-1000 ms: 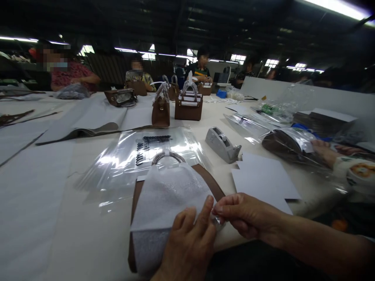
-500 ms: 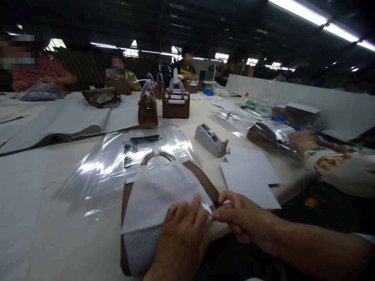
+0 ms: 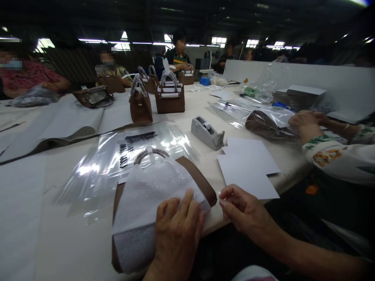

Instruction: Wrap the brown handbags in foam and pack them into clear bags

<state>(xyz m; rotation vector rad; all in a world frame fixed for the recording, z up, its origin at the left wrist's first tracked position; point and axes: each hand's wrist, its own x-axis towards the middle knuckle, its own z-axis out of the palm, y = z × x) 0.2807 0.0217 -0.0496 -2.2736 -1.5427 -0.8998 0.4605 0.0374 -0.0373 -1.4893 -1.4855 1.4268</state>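
Observation:
A brown handbag (image 3: 202,181) lies on the table in front of me, its front covered by white tissue paper (image 3: 140,218). Its handles (image 3: 150,153) are wrapped and point away from me. My left hand (image 3: 178,230) presses on the tissue with fingers stretched out, holding nothing. Just off the bag's right edge is my right hand (image 3: 243,210), fingers bent, with a small gap between thumb and forefinger. Nothing shows in that gap. Under the bag's far side lie clear plastic bags (image 3: 102,168) with dark print.
A grey tape dispenser (image 3: 207,132) and white cards (image 3: 249,168) lie right of the bag. Brown handbags (image 3: 170,97) stand farther back. At right, a co-worker's hands (image 3: 307,119) touch a plastic-covered brown bag (image 3: 265,127). More people sit across the table (image 3: 199,103).
My right hand has drawn slightly away from the bag's edge, and its pinch has loosened. The clear strip near its fingertips no longer shows. My left hand stays on the tissue.

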